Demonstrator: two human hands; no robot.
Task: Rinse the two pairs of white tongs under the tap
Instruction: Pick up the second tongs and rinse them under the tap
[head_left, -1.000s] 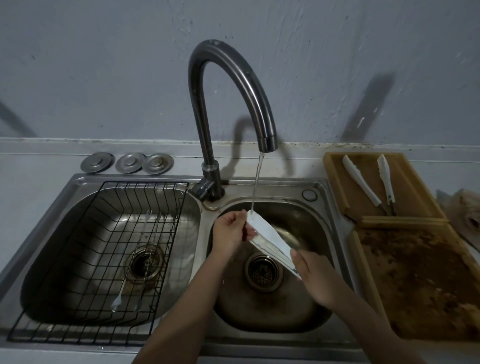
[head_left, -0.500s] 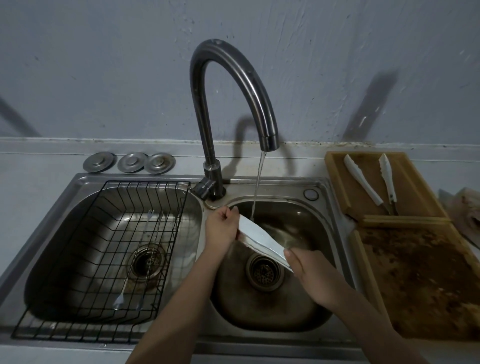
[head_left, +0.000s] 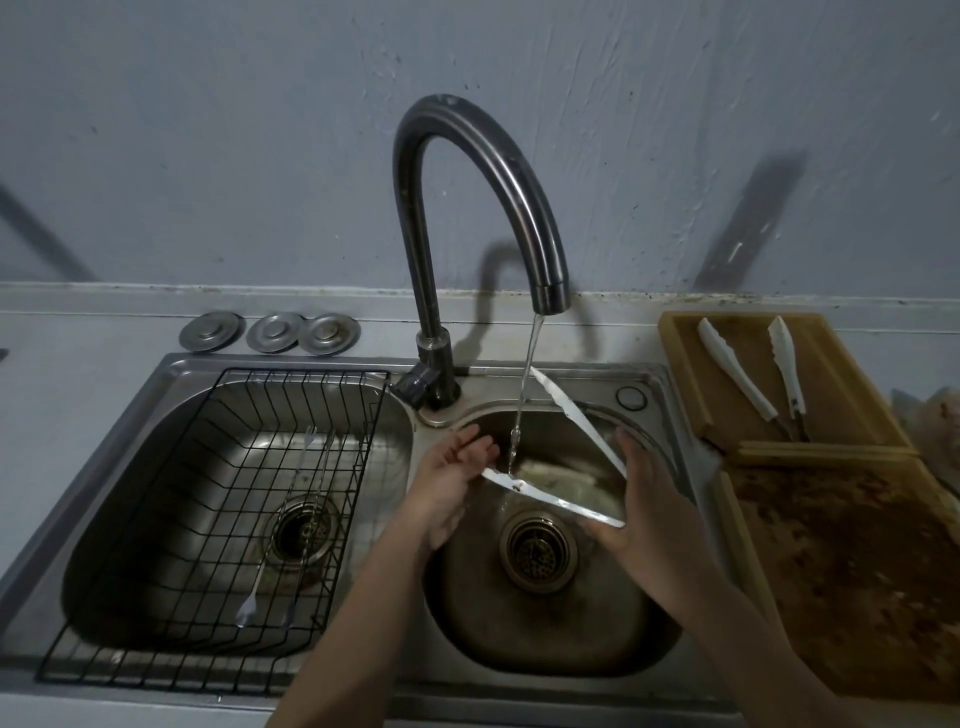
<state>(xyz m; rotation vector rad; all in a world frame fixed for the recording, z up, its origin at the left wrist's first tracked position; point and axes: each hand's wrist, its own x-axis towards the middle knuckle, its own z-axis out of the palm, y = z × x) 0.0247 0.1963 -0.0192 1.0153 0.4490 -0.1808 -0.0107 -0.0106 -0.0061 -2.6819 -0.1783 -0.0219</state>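
One pair of white tongs (head_left: 550, 493) is spread wide open over the right sink basin (head_left: 545, 639). My right hand (head_left: 644, 499) grips its hinge end. Its upper arm points up toward the tap; its lower arm lies under the water stream (head_left: 524, 395), with dark specks on its tip. My left hand (head_left: 447, 483) is open, palm up, fingers by the lower arm's tip, holding nothing. The curved dark tap (head_left: 467, 218) is running. A second pair of white tongs (head_left: 753, 379) lies spread on a wooden tray (head_left: 680, 374) at the right.
A black wire rack (head_left: 218, 525) sits in the left basin with thin metal utensils (head_left: 280, 525) on it. Three round metal lids (head_left: 270, 332) lie behind it. A stained wooden board (head_left: 852, 571) lies right of the sink. The wall stands close behind.
The tongs were squeezed together between both hands; now they have sprung wide open. My left hand has let go and opened below the stream.
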